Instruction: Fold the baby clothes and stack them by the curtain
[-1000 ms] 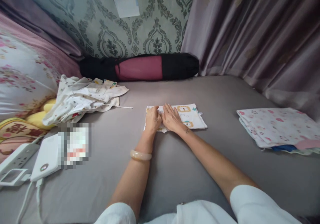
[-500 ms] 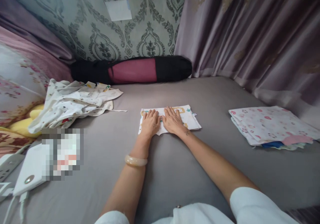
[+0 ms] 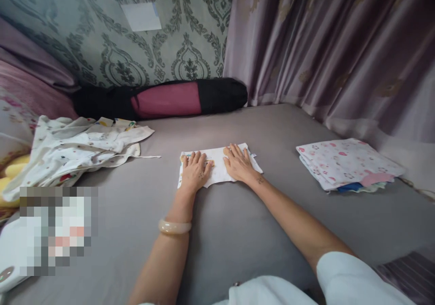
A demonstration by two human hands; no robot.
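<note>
The left hand (image 3: 194, 171) and right hand (image 3: 239, 163) lie flat with fingers spread, gripping nothing, palms down on the folded cloth (image 3: 217, 170) in the middle of the bed (image 3: 118, 214). Even pressure stroked outward from the centre would likely flatten it without shifting its edges.

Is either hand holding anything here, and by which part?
Nothing is gripped. The left hand and right hand lie flat on top of the folded printed cloth.
</note>
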